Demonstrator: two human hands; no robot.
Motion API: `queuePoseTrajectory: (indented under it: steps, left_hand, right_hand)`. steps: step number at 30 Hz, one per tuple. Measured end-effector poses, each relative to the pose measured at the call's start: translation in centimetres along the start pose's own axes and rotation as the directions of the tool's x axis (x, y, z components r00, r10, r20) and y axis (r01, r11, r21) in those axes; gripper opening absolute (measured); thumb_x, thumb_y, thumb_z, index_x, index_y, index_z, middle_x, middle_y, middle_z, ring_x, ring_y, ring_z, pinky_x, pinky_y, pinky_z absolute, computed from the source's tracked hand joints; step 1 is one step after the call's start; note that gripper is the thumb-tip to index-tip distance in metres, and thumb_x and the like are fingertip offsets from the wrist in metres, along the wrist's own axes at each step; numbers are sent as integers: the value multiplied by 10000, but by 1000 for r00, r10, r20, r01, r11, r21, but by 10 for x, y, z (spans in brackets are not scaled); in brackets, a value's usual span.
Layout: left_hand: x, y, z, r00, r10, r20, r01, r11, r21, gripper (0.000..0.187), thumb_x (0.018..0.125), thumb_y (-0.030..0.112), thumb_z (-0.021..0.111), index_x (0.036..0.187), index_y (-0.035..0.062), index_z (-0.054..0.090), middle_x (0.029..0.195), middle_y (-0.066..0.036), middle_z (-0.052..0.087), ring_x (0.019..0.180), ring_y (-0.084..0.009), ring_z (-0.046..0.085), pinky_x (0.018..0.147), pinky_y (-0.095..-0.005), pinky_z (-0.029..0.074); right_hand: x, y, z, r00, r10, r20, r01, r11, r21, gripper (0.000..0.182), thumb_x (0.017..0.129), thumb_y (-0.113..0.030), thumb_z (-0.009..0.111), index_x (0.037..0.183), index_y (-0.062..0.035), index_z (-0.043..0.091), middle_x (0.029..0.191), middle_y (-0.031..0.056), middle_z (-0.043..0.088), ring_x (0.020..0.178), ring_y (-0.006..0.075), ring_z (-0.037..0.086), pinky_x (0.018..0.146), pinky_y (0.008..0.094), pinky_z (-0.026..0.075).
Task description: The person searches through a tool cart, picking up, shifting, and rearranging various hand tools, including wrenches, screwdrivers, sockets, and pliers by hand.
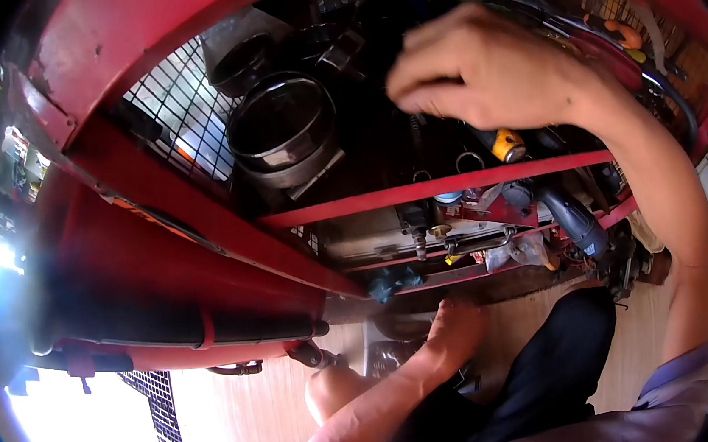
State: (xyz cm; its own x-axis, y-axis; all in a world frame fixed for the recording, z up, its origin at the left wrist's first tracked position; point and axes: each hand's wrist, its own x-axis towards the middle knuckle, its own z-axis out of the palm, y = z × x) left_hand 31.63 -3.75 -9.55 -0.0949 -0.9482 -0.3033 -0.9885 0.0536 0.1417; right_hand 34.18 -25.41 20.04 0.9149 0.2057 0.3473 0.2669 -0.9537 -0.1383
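Observation:
Over the dark upper shelf of the red metal rack, my right hand (476,73) is slightly blurred, its fingers curled in and the thumb close to the index finger. Whatever it may hold is hidden. Just below it on the shelf lie a yellow-and-black tool handle (507,145) and a metal ring (469,161). To its left stand stacked round metal rings (282,134). Down in front of the rack, my left hand (458,330) is lowered between my knees beside a clear plastic container (388,356); most of its fingers are hidden.
A red crossbar (436,187) runs along the upper shelf's front edge. On the lower shelf lie a dark power tool (574,221), metal fittings (417,228) and plastic bags (530,251). Cables and hoses (674,96) hang at right. A red tank (163,273) stands at left.

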Motion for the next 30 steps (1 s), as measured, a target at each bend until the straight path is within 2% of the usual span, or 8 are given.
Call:
queuePoseTrajectory:
  steps: [6,10,14,18,22,24,27,30]
  left_hand:
    - [-10,3,-5,996,82,-35,-83,996,-42,345,893,178,639,1209,41,664,1007,-133,736,980,-314,705,851,-453,524]
    - [-9,2,-6,996,83,28,-81,994,-72,373,889,149,641,1242,29,651,993,-140,734,977,-312,706,839,-447,510]
    - [-10,1,-5,995,99,28,-97,993,-72,363,885,150,646,1224,20,653,979,-133,732,968,-305,709,833,-446,508]
    - [-15,1,-4,992,100,-83,-107,990,-91,334,881,159,644,1186,25,659,976,-126,728,951,-293,709,822,-434,518]
    - [-20,7,-12,995,95,-37,-95,995,-3,312,876,156,639,1163,34,662,975,-120,724,951,-290,708,812,-419,529]
    - [-20,11,-15,995,96,25,-97,995,31,298,872,157,642,1145,39,662,976,-119,724,964,-291,707,809,-416,534]
    - [-20,9,1,980,114,-166,-108,993,45,129,874,141,674,989,99,715,905,-49,753,952,-258,725,779,-386,523]
    - [-17,4,-6,990,121,-73,-124,992,-37,150,877,129,666,1013,86,711,916,-64,758,966,-260,728,784,-392,529]
  right_hand:
    - [-24,8,20,995,31,-98,-28,999,28,222,916,-132,715,1100,-17,760,1067,161,732,955,342,705,894,417,563]
    - [-19,11,13,990,-6,140,25,991,-132,299,890,-98,698,1175,-29,753,1151,150,719,1026,329,695,941,421,559]
    - [-4,3,9,971,118,208,-76,977,-201,235,903,-107,676,1100,-11,761,938,170,735,928,360,708,920,435,550]
    - [-18,20,9,985,13,-171,-35,992,-123,172,923,-117,699,1033,-1,763,897,171,758,863,344,735,797,385,579]
    - [-30,26,2,968,207,-142,-207,978,12,178,913,-116,722,1046,-5,762,957,158,776,901,281,762,798,366,578]
    - [-30,19,6,971,161,-176,-177,981,-82,174,906,-143,738,1013,-8,761,911,159,756,880,313,744,794,394,574]
    - [-23,8,11,975,112,-191,-147,973,-181,172,896,-193,760,926,-24,748,866,161,716,893,364,704,828,436,558]
    - [-18,-3,4,974,92,-206,-188,833,-520,140,848,-119,807,957,-36,775,819,117,669,817,309,681,716,395,530]
